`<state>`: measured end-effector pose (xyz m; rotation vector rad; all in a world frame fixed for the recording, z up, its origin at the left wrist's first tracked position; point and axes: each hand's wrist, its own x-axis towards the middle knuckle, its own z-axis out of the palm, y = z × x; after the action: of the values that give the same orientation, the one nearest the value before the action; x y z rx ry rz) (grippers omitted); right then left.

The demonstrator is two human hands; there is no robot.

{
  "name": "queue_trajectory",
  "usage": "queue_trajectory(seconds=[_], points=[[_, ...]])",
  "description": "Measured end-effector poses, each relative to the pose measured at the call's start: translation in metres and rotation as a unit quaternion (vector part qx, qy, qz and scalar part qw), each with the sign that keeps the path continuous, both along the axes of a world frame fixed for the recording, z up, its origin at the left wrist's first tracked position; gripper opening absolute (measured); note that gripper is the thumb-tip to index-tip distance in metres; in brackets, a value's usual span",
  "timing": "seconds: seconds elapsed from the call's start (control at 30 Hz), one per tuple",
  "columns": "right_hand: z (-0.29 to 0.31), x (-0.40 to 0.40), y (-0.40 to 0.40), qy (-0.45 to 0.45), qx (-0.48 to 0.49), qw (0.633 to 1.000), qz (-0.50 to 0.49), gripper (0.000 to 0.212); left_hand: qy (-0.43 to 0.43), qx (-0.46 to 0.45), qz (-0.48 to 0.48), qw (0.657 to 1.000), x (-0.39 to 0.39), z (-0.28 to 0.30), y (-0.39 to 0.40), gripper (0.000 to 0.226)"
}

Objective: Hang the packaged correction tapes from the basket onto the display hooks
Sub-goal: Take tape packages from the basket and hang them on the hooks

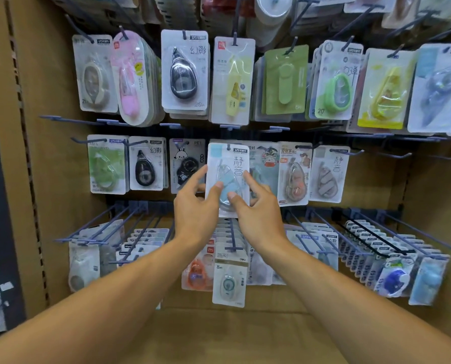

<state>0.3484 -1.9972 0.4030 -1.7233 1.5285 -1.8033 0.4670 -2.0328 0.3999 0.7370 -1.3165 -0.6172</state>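
Holding a blue correction tape pack (228, 177) at the middle-row hook (229, 147).
Left hand (195, 208) and right hand (258, 208) pinch its lower edges.

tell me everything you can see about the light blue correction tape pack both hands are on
The light blue correction tape pack is a white card with a pale blue top corner, dark printed characters and a clear blister over a teardrop-shaped blue dispenser. It stands upright in the middle row, its hang hole at a hook, in front of other hung packs. The left hand pinches its left edge, thumb on the blister; the right hand pinches the right edge likewise. Whether it is fully seated on the hook is unclear.
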Motion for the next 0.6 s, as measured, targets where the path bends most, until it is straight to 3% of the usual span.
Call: queue_trajectory(seconds=[0.17,0.37,0.6], points=[[0.000,-0.006,-0.022,0.010,0.021,1.000,-0.002,0.061,-0.051,0.013,0.013,0.999,-0.003,-0.001,-0.020,0.045],[0.011,-0.017,-0.074,0.057,0.052,0.996,-0.034,0.064,-0.140,0.089,-0.010,0.986,-0.014,0.018,-0.055,0.060],[0.018,-0.030,-0.089,0.142,0.085,0.984,-0.060,0.065,-0.281,0.134,-0.018,0.950,-0.003,0.022,-0.059,0.062]])
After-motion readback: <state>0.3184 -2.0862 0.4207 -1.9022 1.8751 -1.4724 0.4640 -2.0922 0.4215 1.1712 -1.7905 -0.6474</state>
